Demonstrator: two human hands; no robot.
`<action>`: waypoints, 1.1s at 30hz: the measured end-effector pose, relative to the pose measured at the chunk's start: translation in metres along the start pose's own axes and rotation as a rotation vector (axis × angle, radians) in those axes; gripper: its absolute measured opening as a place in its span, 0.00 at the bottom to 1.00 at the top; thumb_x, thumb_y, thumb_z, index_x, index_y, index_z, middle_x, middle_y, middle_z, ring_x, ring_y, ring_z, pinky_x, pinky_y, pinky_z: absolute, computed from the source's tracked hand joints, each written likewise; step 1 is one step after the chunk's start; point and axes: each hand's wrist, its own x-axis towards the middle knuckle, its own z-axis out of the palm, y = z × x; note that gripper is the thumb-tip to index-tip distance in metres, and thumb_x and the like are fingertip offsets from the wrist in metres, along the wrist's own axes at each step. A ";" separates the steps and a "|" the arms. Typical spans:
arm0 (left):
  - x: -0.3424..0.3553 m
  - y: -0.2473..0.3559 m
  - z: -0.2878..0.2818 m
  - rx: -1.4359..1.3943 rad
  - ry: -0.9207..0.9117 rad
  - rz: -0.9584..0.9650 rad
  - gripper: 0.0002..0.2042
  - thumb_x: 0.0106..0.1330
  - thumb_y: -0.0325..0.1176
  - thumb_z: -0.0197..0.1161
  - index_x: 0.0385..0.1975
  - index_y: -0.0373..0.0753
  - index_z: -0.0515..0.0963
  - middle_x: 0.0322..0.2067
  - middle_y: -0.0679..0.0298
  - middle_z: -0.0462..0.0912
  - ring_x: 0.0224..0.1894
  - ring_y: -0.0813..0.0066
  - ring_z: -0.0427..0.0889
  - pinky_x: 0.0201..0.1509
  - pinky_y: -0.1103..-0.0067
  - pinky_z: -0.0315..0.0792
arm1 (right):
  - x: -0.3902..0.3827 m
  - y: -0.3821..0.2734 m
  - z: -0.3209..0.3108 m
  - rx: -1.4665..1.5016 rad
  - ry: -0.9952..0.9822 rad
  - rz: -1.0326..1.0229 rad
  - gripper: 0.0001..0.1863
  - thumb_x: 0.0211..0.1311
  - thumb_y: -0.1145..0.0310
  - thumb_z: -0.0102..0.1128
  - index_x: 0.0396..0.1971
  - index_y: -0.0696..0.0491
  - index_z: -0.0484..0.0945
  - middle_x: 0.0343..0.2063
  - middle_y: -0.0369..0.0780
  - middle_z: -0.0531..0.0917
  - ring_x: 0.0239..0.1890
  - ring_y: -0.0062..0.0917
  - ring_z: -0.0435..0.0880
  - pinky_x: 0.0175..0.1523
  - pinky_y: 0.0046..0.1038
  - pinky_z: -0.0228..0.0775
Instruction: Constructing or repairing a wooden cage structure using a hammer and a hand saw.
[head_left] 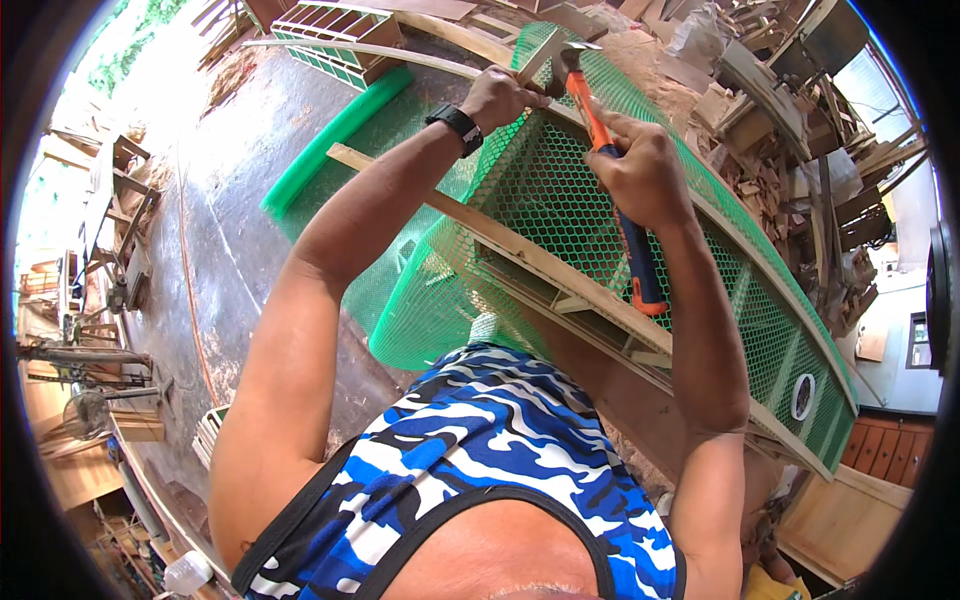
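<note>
My right hand [643,172] is wrapped round the orange and dark blue handle of a hammer [636,252]. The hammer's metal head is at the far end of a long wooden frame [570,278] covered with green plastic mesh [560,185]. Close beside the head, my left hand [500,98] is closed at the frame's far end, its fingertips pressed together by a short piece of wood [540,58]. What lies between those fingertips is too small to make out. Loose mesh [425,305] hangs over the frame's near left side.
A roll of green mesh [335,145] lies on the dark floor to the left. Behind it stands a slatted wooden crate [335,42]. Wood scraps [770,130] are heaped at the far right. A wooden panel [845,515] stands at the lower right.
</note>
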 end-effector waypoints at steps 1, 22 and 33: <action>0.001 -0.001 -0.001 0.001 0.002 0.000 0.11 0.56 0.35 0.77 0.34 0.35 0.88 0.30 0.65 0.89 0.33 0.81 0.82 0.41 0.79 0.75 | 0.002 0.004 0.002 0.000 0.000 -0.002 0.32 0.47 0.71 0.64 0.58 0.59 0.79 0.36 0.53 0.88 0.28 0.31 0.87 0.40 0.30 0.78; 0.228 0.005 -0.001 0.798 -0.219 0.321 0.21 0.67 0.50 0.61 0.43 0.36 0.83 0.37 0.46 0.86 0.44 0.51 0.86 0.48 0.62 0.77 | 0.035 0.049 -0.011 1.246 -0.087 0.370 0.21 0.68 0.67 0.55 0.55 0.66 0.73 0.30 0.43 0.81 0.22 0.22 0.79 0.28 0.22 0.72; 0.342 -0.089 0.063 0.701 -0.328 0.442 0.22 0.65 0.54 0.62 0.41 0.38 0.86 0.40 0.51 0.87 0.45 0.56 0.86 0.49 0.65 0.78 | 0.046 0.058 -0.012 0.655 0.028 0.386 0.15 0.51 0.74 0.61 0.41 0.63 0.77 0.32 0.42 0.85 0.32 0.22 0.82 0.43 0.25 0.74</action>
